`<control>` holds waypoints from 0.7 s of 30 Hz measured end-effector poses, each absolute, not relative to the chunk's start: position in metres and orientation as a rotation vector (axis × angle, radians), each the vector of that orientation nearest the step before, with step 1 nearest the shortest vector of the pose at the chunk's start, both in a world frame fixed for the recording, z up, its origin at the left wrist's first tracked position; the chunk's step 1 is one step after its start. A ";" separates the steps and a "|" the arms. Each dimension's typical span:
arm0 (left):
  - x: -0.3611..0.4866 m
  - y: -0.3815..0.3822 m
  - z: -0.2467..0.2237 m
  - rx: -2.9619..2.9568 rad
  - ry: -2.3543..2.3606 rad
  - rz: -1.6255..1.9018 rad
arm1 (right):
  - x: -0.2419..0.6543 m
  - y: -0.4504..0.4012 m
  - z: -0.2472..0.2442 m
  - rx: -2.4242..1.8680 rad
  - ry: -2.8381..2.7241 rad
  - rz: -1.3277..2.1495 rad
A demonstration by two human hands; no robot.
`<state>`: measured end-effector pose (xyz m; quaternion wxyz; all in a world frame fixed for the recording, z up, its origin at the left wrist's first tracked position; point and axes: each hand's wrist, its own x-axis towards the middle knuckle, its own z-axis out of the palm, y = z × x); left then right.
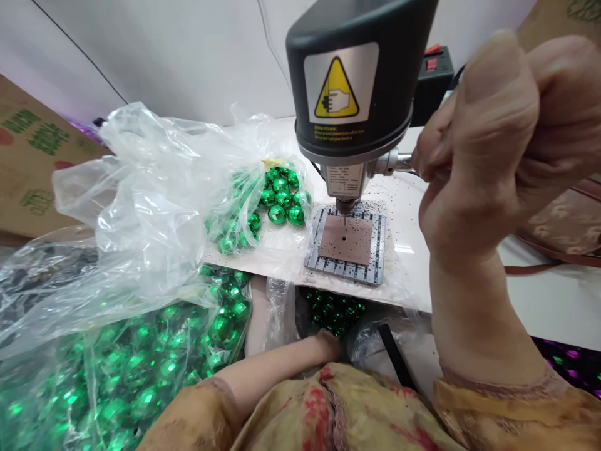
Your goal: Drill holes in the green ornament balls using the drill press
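Note:
My right hand [488,144] is wrapped round the feed handle [404,161] of a small bench drill press [352,75]. Under its chuck [346,203] lies a brown square board [345,241] with a small dark hole, on the grey slotted base plate [379,263]. Below the table edge, my left hand [328,344] reaches down beside a plastic bag of green faceted balls [333,310]; its fingers are hidden. More green faceted balls [282,197] rest on the table left of the drill press, partly under clear plastic.
A big clear bag of green balls [141,376] fills the lower left, with crumpled plastic [154,200] above it. Dark shavings surround the base plate on the white table [408,269]. Cardboard boxes [42,163] stand at the left; a strapped bag [563,219] lies at the right.

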<state>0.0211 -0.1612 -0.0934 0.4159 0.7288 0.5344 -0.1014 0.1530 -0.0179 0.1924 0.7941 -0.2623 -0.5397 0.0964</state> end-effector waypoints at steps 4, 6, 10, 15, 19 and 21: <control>-0.005 -0.128 -0.013 1.853 0.994 -0.312 | 0.153 -0.009 0.188 -0.463 -1.162 0.192; -0.027 -0.099 0.040 1.785 0.693 -0.162 | 0.153 -0.006 0.186 -0.414 -1.166 0.175; -0.068 -0.027 0.099 1.674 1.157 0.697 | 0.153 -0.005 0.184 -0.375 -1.167 0.147; -0.084 0.042 0.061 1.993 1.844 0.866 | 0.153 -0.007 0.185 -0.424 -1.163 0.125; -0.079 0.053 0.033 2.131 1.746 0.634 | 0.155 -0.006 0.183 -0.420 -1.181 0.104; -0.079 0.049 0.034 2.025 1.757 0.789 | 0.155 -0.005 0.182 -0.408 -1.184 0.094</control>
